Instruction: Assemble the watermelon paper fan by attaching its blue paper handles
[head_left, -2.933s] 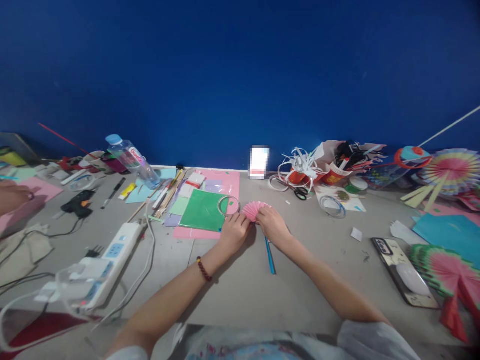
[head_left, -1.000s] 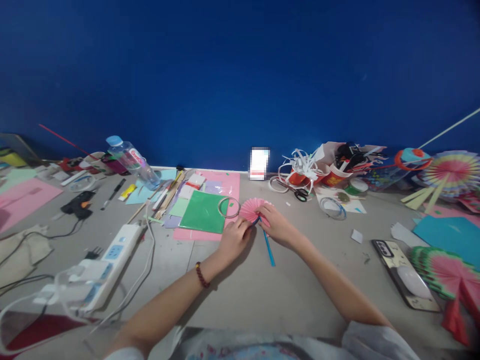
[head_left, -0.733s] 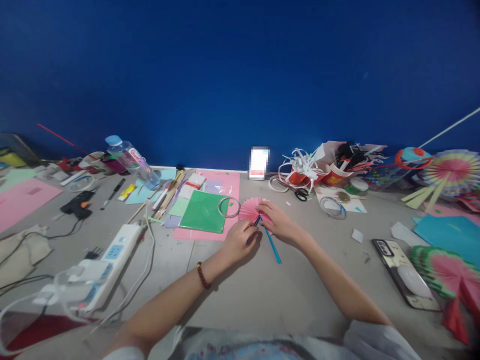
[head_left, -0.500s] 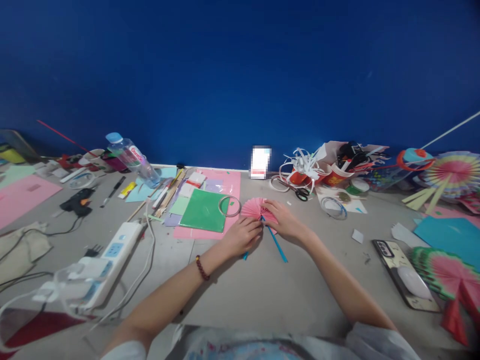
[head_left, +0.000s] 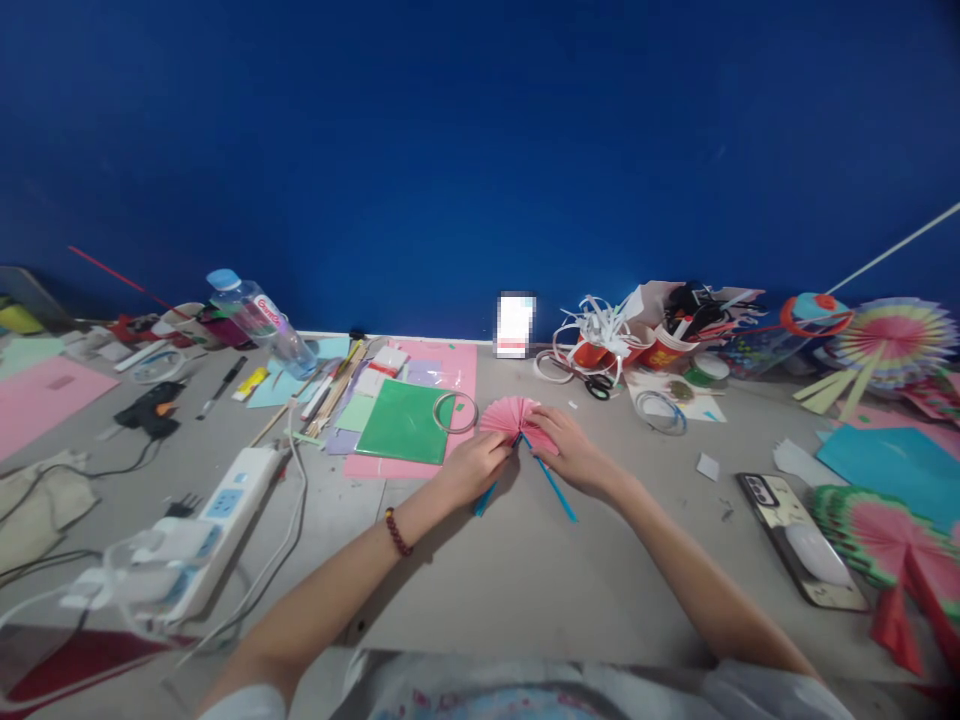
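Note:
Between my hands on the grey table lies a pink pleated paper fan (head_left: 506, 412), spread into a half circle. My left hand (head_left: 474, 468) grips its lower left edge with fingers curled in. Over the right side, my right hand (head_left: 571, 450) closes its fingers on the pleats. Two blue strips run down from the fan's centre: one blue strip (head_left: 556, 490) slants to the right, the other comes out below my left hand. Left of the fan, a silver ring (head_left: 455, 427) rests partly on a green paper packet (head_left: 401, 420).
Papers, sticks and a clear bottle (head_left: 262, 320) lie to the left, near a white power strip (head_left: 240, 500) and a glue gun (head_left: 154, 408). Scissors (head_left: 598, 387) and red cups (head_left: 667, 350) stand behind right. A phone (head_left: 776, 500) and finished paper fans (head_left: 896, 340) are farther right.
The left blue strip shows more fully below my left hand, and the two strips form a clearer inverted V. My hands stay on the fan; the view has shifted slightly.

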